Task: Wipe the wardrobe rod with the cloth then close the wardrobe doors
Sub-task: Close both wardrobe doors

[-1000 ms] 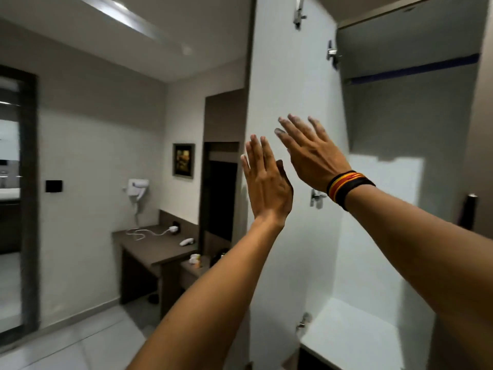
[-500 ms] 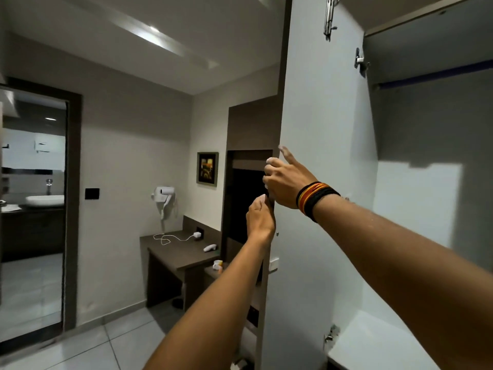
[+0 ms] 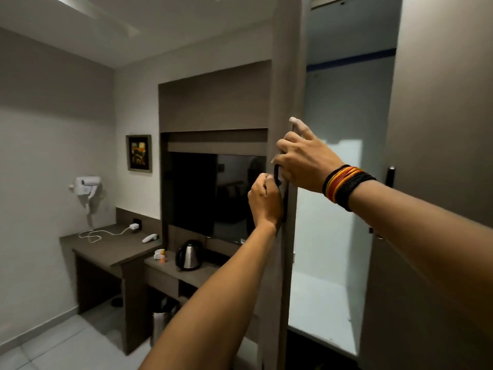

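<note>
Both hands hold the left wardrobe door (image 3: 282,102): the left hand (image 3: 265,200) closed around its dark handle (image 3: 277,177), the right hand (image 3: 304,161) curled over the door edge just above. A fast swing could pinch those fingers. Right of the grip, the wardrobe interior (image 3: 330,214) shows nothing inside; rod and cloth are not visible.

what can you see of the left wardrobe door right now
The left wardrobe door is a tall grey-brown, wood-look panel seen almost edge on, partly swung toward closing, with a gap open to the pale interior. A dark vertical handle sits near its free edge. The left hand is closed around that handle; the right hand grips the door's edge just above, index finger raised.
</note>
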